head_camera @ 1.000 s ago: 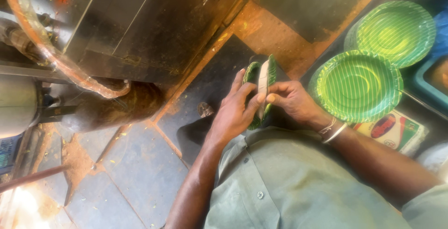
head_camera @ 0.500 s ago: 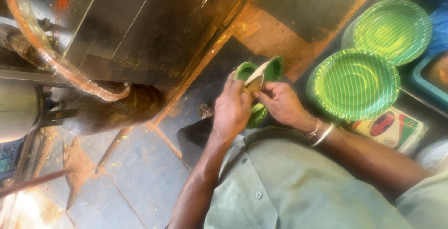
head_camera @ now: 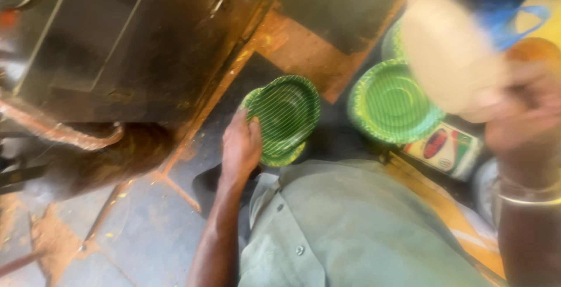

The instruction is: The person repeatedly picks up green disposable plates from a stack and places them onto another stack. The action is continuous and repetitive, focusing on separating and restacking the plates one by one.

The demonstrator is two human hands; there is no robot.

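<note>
Two nested green paper bowls (head_camera: 284, 117) want a steady pinch from left hand (head_camera: 241, 147), whose fingers clamp their rim, while right hand (head_camera: 526, 111), beyond them, grips a blurred pale plate (head_camera: 447, 53).

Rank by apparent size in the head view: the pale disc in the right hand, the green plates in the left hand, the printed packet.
1. Pale disc, blurred and nearer the camera, so its rank is unsure.
2. Green plates held by the left hand.
3. Printed packet, partly hidden.
</note>
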